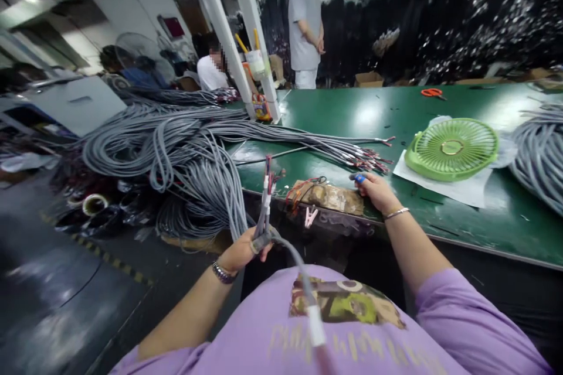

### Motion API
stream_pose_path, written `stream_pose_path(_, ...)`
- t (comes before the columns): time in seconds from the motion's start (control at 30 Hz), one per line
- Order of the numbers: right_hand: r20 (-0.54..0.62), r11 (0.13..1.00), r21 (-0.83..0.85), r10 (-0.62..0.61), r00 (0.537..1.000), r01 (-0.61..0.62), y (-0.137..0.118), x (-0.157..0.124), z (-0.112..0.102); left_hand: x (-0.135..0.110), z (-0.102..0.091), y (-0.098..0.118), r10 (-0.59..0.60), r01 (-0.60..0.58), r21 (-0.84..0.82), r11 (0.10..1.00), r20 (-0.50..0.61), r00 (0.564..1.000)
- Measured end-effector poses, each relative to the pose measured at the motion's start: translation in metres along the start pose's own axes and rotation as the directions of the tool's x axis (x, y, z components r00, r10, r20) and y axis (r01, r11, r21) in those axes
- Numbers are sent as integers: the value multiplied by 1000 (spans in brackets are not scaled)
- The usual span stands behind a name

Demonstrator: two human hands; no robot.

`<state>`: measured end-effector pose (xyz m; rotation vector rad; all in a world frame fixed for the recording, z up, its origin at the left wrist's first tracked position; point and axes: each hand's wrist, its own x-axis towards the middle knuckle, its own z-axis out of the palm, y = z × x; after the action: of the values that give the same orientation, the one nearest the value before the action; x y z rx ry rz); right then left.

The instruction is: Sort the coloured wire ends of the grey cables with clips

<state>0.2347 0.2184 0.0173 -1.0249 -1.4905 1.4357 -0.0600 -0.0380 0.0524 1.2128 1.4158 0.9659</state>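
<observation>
My left hand (244, 251) is closed around a small bundle of grey cables (266, 205). Their stripped ends, with white sleeves and reddish wires, stand up above the fist. One cable bends out to the right and hangs, blurred, before the purple shirt. At the bench edge my right hand (379, 192) has its fingers drawn together, with a blue band (359, 178) at a fingertip and a small dark tip beside it. What it pinches is too small to name. Left of that hand lies a tape-wrapped block (336, 198) with orange and black wires. A pink clip (311, 217) hangs below it.
Many grey cables (176, 140) cover the bench's left part and droop over its edge. A green fan (453, 149) rests on white paper (477, 187). Orange-handled scissors (432, 93) lie farther back. White posts (253, 29) rise from the bench. A person (304, 20) stands behind it.
</observation>
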Motion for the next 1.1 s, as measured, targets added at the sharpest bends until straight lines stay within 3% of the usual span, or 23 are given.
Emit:
stream_pose_path(0.1, -21, 1000, 9, -15, 1000, 15, 3, 2, -1, 11, 8, -27, -16, -1, -189, 982, -90, 996)
stream_pose_path(0.3, -29, 997, 37, -62, 998, 63, 12, 5, -4, 28, 14, -46, 19, -48, -278, 959, -104, 994)
stream_pose_path(0.57, -52, 993, -35, -118, 992, 116, 11, 1, -6, 7, 11, -47, 107, -145, -292, 945, -142, 984)
stream_pose_path(0.87, -118, 992, -91, -93, 989, 83, 5, -12, 0, -8, 6, -41, 117, -133, -292, 947, -72, 991)
stream_pose_path(1.1, -202, 950, -280, -200, 959, 139, 0, -37, 11, -9, -3, -63, 94, -97, -252, 963, -25, 995)
